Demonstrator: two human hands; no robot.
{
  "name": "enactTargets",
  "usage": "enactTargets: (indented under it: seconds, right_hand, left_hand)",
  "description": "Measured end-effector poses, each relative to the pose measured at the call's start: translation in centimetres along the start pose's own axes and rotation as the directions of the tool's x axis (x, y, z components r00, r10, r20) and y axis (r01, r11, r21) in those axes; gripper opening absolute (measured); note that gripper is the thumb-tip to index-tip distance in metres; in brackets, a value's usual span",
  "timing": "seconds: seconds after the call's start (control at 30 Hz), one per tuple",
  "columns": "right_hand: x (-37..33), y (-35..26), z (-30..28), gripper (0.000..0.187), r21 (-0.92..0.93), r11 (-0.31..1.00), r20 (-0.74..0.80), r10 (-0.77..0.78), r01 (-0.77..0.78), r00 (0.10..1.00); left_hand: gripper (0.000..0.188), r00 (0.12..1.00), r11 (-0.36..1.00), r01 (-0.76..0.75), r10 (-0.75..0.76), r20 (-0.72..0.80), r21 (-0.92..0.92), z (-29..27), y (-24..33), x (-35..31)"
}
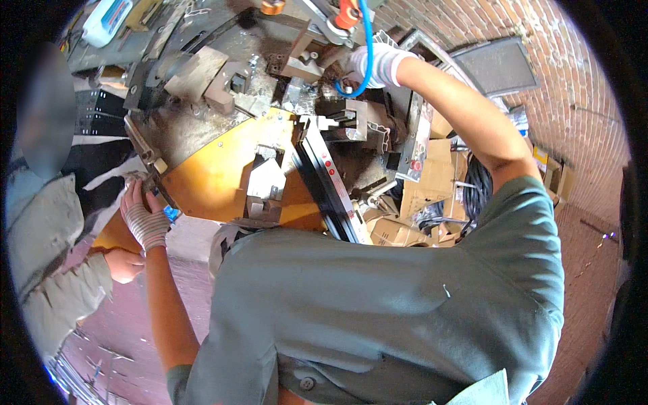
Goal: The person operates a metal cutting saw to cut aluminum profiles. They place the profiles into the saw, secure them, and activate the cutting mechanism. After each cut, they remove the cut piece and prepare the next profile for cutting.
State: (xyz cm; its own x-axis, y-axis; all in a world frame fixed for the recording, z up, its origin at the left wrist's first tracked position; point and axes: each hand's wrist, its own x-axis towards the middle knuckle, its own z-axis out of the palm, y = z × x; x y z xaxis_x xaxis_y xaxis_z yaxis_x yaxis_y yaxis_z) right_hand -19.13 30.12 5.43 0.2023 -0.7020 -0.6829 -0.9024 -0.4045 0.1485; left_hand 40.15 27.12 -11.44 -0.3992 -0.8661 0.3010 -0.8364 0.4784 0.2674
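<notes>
My left hand (144,219), in a striped white glove, lies with its fingers stretched out against a metal bar (156,177) at the left edge of the machine table. My right hand (376,65), gloved the same way, reaches to the far side among the metal fixtures. A curved blue hose (368,57) passes in front of it; its fingertips are hidden. Between my hands, a long black profile (314,177) slants from a metal clamp block (349,120) toward my body. A pale strip with red marks (332,174) runs alongside it.
A yellow plate (212,169) carries a steel block (265,181). At left stands a co-worker, whose bare hand (125,264) is near my left wrist. Cardboard boxes (425,172) and coiled black cable (478,185) lie at right, before a brick wall (567,81). A white-blue jug (106,23) stands far left.
</notes>
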Motion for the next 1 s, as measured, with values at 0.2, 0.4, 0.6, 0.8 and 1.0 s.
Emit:
enactTargets:
  seconds: [0.2, 0.4, 0.6, 0.8, 1.0]
  right_hand:
    - [-2.1, 2.1, 3.4, 0.044, 0.342, 0.928, -0.127, 0.203, -0.149, 0.971]
    - [-2.1, 0.9, 7.7, 0.025, 0.79, 0.609, -0.137, 0.281, -0.067, 0.95]
    - [-2.3, -0.1, 9.1, 0.028, 0.916, 0.39, -0.059, 0.354, -0.09, 0.933]
    - [-1.7, 0.3, 11.0, 0.024, 0.97, 0.244, -0.066, 0.303, -0.011, 0.951]
    - [-0.7, 1.3, 13.7, 0.026, 0.977, 0.055, -0.211, 0.172, 0.204, 0.962]
  left_hand:
    - [0.039, 1.0, 1.0, 0.015, -0.015, -0.013, 0.02, 0.5, -0.5, -0.2]
    - [0.039, 1.0, 0.999, 0.021, -0.022, -0.014, -0.033, 0.3, -0.4, -0.1]
    - [0.038, 1.0, 0.998, 0.014, -0.015, -0.006, -0.067, 0.3, -0.2, 0.0]
    - [0.039, 0.999, 0.999, 0.031, -0.031, 0.009, -0.02, 0.1, 0.1, 0.1]
    - [0.039, 1.0, 0.999, 0.019, -0.019, -0.004, -0.032, 0.1, 0.2, 0.1]
